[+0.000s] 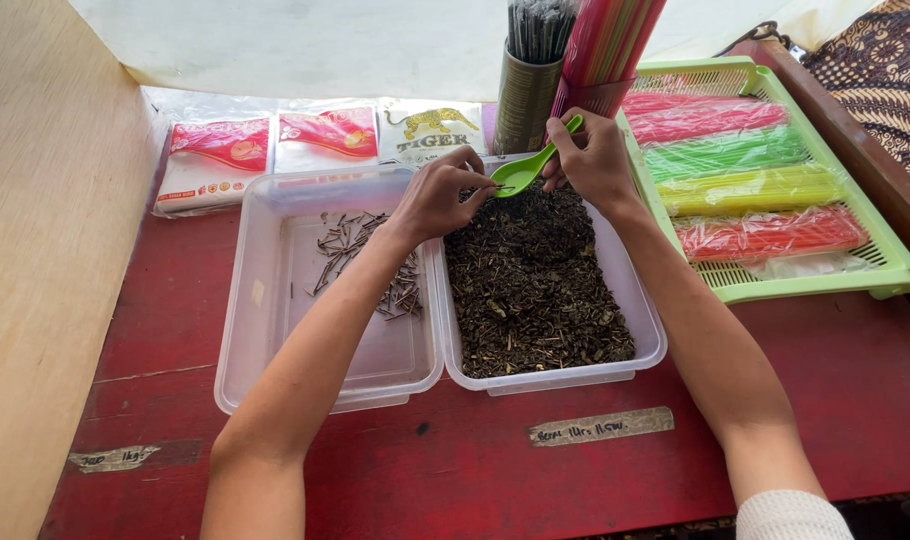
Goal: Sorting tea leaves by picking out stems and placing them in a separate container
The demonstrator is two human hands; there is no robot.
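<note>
Here right hand (593, 158) fingers pinching green scoop (527, 170) handle; left hand (440, 195) fingers pressed together at scoop bowl.

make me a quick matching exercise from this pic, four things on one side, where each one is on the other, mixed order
Things:
1. green spoon
2. loose twigs
3. dark dried leaves
4. packs of coloured straws

Places:
A. in the left clear tub
B. in the green basket tray
C. held in the right hand
D. in the right clear tub

Pairs: 1-C, 2-A, 3-D, 4-B
</note>
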